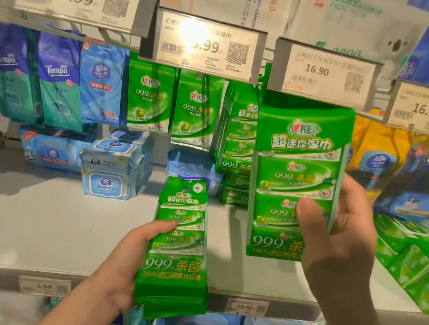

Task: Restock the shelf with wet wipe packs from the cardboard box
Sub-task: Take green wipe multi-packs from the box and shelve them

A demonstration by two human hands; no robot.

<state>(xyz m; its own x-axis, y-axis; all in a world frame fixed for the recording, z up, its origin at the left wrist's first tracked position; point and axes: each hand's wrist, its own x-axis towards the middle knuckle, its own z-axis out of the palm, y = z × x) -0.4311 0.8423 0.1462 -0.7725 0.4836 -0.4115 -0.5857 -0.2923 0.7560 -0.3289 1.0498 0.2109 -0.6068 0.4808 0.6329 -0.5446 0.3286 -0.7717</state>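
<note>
Shelf [34, 219] behind; both hands hold green packs.

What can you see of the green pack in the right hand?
The raised pack is a tall glossy green plastic multipack with white Chinese print and "999"; smaller packs show banded inside. It is upright, lifted to the 16.90 tag, its top just under it. The right hand grips its lower right edge, thumb on the front. It looks intact.
</note>
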